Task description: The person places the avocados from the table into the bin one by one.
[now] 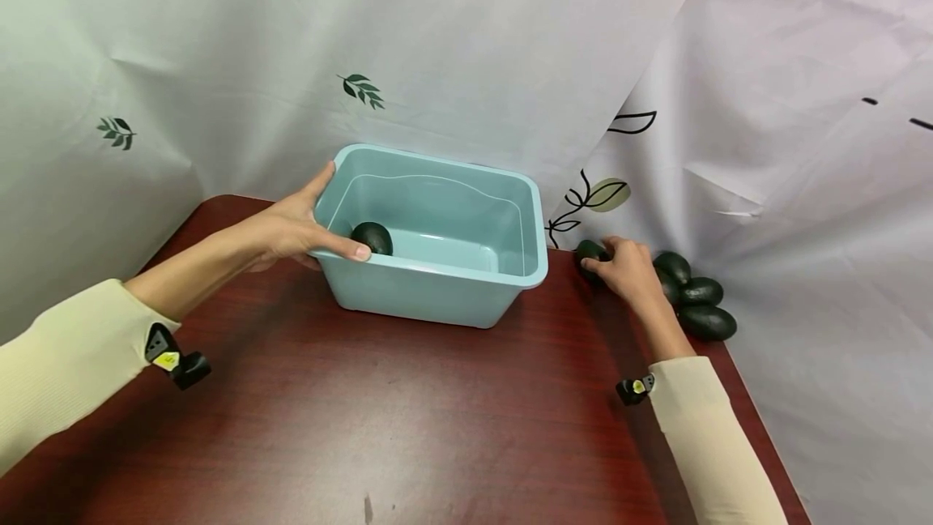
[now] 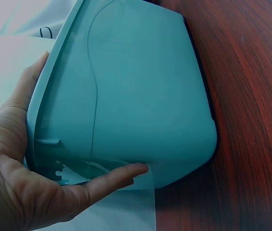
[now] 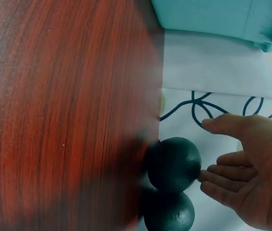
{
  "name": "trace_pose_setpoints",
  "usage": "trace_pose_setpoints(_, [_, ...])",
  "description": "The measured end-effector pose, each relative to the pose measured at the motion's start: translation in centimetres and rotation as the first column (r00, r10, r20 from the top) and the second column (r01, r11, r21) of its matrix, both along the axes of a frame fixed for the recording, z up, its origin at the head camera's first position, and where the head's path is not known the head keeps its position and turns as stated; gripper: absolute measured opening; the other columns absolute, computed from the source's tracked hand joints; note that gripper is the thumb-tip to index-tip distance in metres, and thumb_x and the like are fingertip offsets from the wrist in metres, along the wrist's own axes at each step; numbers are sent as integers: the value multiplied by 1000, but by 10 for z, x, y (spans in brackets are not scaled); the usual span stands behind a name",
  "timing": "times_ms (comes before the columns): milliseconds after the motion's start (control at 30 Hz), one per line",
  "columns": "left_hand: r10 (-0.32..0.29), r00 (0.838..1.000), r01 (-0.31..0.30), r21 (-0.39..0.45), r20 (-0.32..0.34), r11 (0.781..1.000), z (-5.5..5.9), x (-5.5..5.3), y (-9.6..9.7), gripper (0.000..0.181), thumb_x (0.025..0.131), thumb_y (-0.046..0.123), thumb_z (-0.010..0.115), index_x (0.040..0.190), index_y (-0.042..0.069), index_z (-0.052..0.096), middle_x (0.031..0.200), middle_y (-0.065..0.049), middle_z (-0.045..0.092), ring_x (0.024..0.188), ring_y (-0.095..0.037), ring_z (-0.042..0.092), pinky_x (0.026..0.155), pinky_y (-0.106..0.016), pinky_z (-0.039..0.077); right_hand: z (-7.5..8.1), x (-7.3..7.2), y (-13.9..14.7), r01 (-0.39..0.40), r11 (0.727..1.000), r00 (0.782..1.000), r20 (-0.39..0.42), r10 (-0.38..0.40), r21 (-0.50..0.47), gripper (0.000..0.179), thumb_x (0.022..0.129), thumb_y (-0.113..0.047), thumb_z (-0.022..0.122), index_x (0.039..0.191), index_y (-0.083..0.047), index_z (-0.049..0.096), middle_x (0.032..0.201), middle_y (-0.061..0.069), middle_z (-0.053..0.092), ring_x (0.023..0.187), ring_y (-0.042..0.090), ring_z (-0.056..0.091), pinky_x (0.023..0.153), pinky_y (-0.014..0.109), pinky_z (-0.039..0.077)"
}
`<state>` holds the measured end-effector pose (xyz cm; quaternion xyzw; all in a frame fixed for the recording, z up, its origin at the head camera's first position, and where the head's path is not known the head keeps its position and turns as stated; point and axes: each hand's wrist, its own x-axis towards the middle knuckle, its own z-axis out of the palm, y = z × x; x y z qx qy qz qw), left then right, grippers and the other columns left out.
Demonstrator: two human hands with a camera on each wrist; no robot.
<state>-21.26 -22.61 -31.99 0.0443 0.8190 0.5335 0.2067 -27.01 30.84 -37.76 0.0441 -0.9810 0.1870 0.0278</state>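
A light blue plastic tub (image 1: 423, 298) stands on the table near the back wall, with one dark green avocado (image 1: 373, 238) inside at its left end. My left hand (image 1: 291, 229) holds the tub's left end, thumb along the front rim and the other fingers spread against the end wall. To the right of the tub, my right hand (image 1: 628, 270) is at another avocado (image 1: 589, 259). In the right wrist view, its fingertips come right at the side of an avocado (image 3: 174, 164), while the thumb stands apart. A second avocado (image 3: 169, 211) lies close beside that one.
Several more avocados (image 1: 705, 322) lie grouped beyond my right wrist, along the right edge of the reddish-brown table (image 1: 437, 411). A pale cloth backdrop (image 1: 466, 47) with leaf prints hangs behind the table and along its sides.
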Motion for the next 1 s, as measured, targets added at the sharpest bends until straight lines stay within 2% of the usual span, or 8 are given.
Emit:
trace_pose_setpoints(267, [1, 1000, -1, 1, -9, 1000, 1, 0, 0, 153, 90, 30, 97, 172, 49, -31, 186, -23, 12, 163, -50, 37, 106, -73, 61, -5, -2, 2, 26, 1000, 1000, 11, -26, 6, 71, 106, -30, 77, 158, 13, 55, 157, 39, 59, 151, 60, 49, 127, 71, 44])
trace_pose_setpoints(567, [2, 1000, -2, 0, -9, 1000, 0, 0, 1, 153, 90, 29, 97, 172, 49, -31, 186, -23, 13, 162, -49, 38, 106, -72, 61, -9, -5, 3, 17, 999, 999, 29, -18, 39, 67, 106, -31, 79, 152, 13, 61, 150, 42, 63, 143, 63, 54, 119, 71, 50])
trace_pose_setpoints(733, [4, 1000, -5, -3, -8, 1000, -1, -1, 0, 154, 90, 29, 97, 172, 49, -31, 186, -23, 11, 163, -50, 38, 106, -72, 61, -9, -6, 2, 17, 999, 999, 40, -18, 31, 68, 106, -29, 78, 155, 14, 58, 154, 41, 60, 147, 63, 51, 123, 71, 47])
trace_pose_setpoints(1000, [6, 1000, -6, 2, -4, 1000, -3, -2, 0, 154, 90, 29, 97, 172, 50, -31, 186, -22, 12, 163, -49, 38, 107, -72, 61, -15, -8, 1, 21, 1000, 999, 35, -21, 9, 67, 101, -28, 83, 151, 12, 63, 148, 39, 66, 141, 60, 58, 120, 68, 51])
